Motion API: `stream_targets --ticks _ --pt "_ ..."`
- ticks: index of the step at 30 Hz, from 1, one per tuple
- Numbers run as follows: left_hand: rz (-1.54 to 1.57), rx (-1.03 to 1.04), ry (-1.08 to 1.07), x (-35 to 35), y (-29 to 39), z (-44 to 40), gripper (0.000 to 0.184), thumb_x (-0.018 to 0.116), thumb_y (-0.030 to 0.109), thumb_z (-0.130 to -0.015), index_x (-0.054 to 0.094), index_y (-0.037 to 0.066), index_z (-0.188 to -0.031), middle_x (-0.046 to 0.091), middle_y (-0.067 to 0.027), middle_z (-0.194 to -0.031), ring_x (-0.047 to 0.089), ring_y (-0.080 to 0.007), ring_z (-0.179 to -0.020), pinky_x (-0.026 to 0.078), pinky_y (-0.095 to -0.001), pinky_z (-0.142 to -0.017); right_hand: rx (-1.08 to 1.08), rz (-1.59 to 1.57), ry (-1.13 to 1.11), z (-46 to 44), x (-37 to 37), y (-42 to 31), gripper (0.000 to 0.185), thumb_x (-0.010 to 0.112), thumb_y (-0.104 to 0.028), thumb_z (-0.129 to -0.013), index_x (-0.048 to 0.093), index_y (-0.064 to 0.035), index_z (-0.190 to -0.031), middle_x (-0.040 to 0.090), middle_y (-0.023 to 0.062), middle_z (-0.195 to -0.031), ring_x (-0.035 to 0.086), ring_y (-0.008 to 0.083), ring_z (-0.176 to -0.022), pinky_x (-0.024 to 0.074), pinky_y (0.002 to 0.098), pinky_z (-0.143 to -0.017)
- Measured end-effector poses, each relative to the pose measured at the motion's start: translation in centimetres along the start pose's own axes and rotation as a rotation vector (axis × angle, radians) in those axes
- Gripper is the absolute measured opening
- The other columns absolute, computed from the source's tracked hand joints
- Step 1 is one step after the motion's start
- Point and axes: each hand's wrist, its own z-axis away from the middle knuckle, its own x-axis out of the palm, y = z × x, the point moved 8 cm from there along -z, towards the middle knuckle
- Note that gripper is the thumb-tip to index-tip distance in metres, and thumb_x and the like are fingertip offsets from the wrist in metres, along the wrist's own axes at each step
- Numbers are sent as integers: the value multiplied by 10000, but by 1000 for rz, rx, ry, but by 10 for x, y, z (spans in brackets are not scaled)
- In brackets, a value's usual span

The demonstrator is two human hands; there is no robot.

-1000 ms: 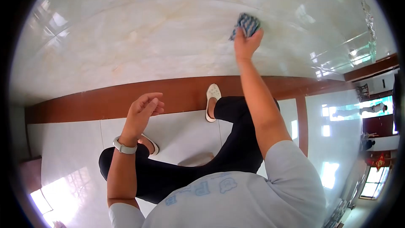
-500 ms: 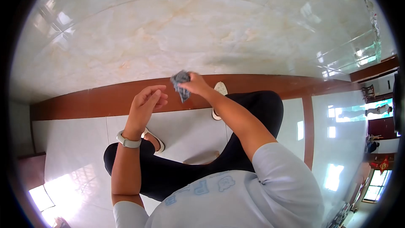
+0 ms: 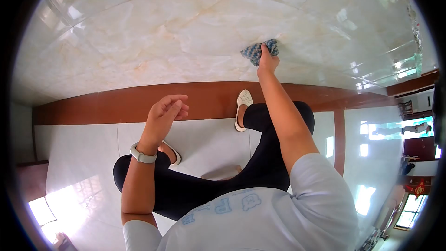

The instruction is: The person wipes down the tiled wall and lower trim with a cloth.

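Observation:
A blue-and-white patterned cloth [image 3: 252,53] is bunched up in my right hand [image 3: 268,63], which presses it against the glossy marble-look tiled wall [image 3: 167,37]. The arm is stretched out, and part of the cloth is covered by my fingers and thumb. My left hand [image 3: 163,117] hovers in front of the brown baseboard strip [image 3: 204,97], holding nothing. Its fingers are loosely curled and a little apart. A pale watch band [image 3: 142,155] circles that wrist.
I squat on pale floor tiles [image 3: 79,144] with my feet close to the baseboard. One light shoe [image 3: 244,98] nearly touches it. At far right, another person [image 3: 416,128] stands in the distance near a chair [image 3: 405,108].
My right hand has carried the cloth up and to the right, from near the baseboard onto the tiled wall. My left hand has stayed almost where it was.

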Motion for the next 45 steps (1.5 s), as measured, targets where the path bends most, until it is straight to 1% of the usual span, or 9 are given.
stream_targets --ticks 4,10,19,25,29,35,39,43,45 --pt "-5 -9 -18 5 4 -8 273 478 184 -957 581 5 -1136 622 -55 -922 604 -114 -825 498 -253 -781 167 -31 164 -12 -23 43 396 776 -171 -723 582 63 -978 628 110 -945 605 171 -797 500 330 -648" --pt "-10 2 -35 13 -2 -11 267 478 183 -961 585 8 -1131 624 -51 -915 604 -112 -824 498 -251 -779 -17 -109 7 -3 -6 18 298 765 -125 -741 606 55 -916 637 80 -881 608 163 -740 507 312 -632" --pt "-24 -15 -38 15 5 -12 261 478 178 -960 587 11 -1129 624 -46 -912 603 -107 -825 496 -248 -777 101 27 94 2 -9 19 275 764 -169 -741 630 50 -841 639 64 -812 562 136 -648 458 300 -579" --pt "-10 4 -27 8 -3 -8 265 482 178 -957 580 6 -1133 623 -54 -914 603 -111 -828 503 -248 -779 -42 37 39 1 -4 7 332 772 -194 -717 618 63 -859 639 85 -794 574 153 -642 463 321 -572" --pt "-19 -12 -15 6 1 -12 256 474 169 -959 583 13 -1131 622 -40 -908 600 -101 -822 500 -243 -780 205 201 143 -1 -21 35 379 779 -217 -696 617 75 -875 651 118 -856 617 183 -704 485 331 -589" --pt "-11 -3 -32 14 5 -14 252 481 166 -956 587 19 -1130 627 -41 -901 600 -101 -815 499 -236 -766 347 417 -329 30 12 36 353 750 -138 -731 609 80 -969 651 141 -889 653 220 -744 534 351 -620" --pt "7 105 -57 27 26 -17 244 498 159 -946 603 8 -1106 632 -44 -876 601 -107 -792 495 -231 -750 352 361 -722 69 37 -47 307 750 -137 -736 634 63 -938 671 139 -860 669 221 -761 558 366 -684" --pt "8 130 -46 15 3 -19 180 550 88 -896 630 -29 -1007 595 -20 -769 533 -74 -679 448 -210 -615 70 652 -670 59 10 -77 292 761 -215 -714 668 -9 -898 659 67 -783 597 146 -639 483 286 -591" --pt "-88 192 -66 13 -5 -27 138 551 53 -868 631 -29 -945 592 -21 -741 530 -74 -649 430 -201 -588 121 603 -554 68 -16 -82 309 777 -229 -698 674 -2 -880 656 71 -766 601 148 -663 492 301 -604"
